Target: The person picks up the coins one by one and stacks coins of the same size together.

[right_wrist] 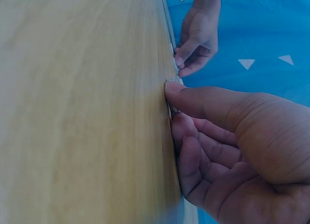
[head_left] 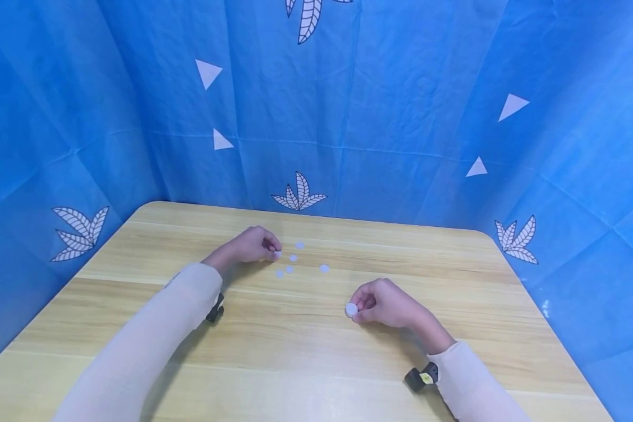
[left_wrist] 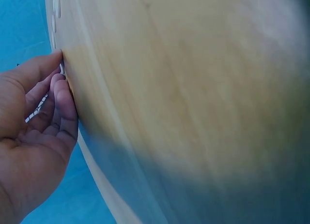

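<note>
My left hand (head_left: 254, 243), toward the back of the table, pinches a small white disc (head_left: 278, 254) between thumb and fingertips. Its thin edge shows between those fingertips in the left wrist view, low against the tabletop. Closer to the front and to the right, my right hand (head_left: 385, 302) grips another round white disc (head_left: 351, 309) at its rim. That disc looks thick; whether it is a stack I cannot tell. The right wrist view mostly hides it behind my thumb (right_wrist: 198, 100). Several loose white discs (head_left: 293, 258) lie flat just right of my left hand.
The pale wooden table (head_left: 274, 363) has rounded far corners. A blue cloth (head_left: 401, 117) with white leaves and triangles hangs behind it and at both sides. One loose disc (head_left: 324, 268) lies apart from the others, between my hands. Dark wrist devices (head_left: 415, 380) sit below both sleeves.
</note>
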Demonstrator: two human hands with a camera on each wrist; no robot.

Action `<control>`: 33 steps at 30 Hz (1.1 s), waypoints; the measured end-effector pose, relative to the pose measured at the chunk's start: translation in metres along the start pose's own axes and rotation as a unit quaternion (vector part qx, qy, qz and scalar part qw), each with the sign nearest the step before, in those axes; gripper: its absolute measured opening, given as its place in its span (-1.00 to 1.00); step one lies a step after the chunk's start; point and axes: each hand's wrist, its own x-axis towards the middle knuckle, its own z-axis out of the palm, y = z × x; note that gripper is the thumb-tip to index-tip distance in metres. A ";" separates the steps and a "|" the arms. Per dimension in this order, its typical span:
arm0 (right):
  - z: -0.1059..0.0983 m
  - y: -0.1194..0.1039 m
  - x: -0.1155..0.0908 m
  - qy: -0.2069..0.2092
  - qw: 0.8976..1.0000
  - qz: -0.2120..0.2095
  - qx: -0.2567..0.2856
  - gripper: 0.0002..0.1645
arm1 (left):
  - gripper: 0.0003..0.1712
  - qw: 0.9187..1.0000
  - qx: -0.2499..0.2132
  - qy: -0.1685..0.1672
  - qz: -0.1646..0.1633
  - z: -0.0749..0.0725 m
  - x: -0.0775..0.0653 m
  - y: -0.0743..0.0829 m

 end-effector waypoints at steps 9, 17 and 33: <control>0.000 0.001 0.000 -0.001 1.000 0.000 -0.004 -0.80 | -0.79 1.000 0.015 -0.009 0.007 -0.002 -0.003 -0.002; 0.000 0.000 0.000 -0.001 1.000 0.003 -0.002 -0.81 | -0.80 0.999 0.027 -0.014 0.022 -0.005 -0.009 -0.007; -0.001 -0.002 -0.001 -0.001 1.000 0.002 0.001 -0.81 | -0.85 0.998 0.035 -0.023 0.036 -0.005 -0.025 -0.013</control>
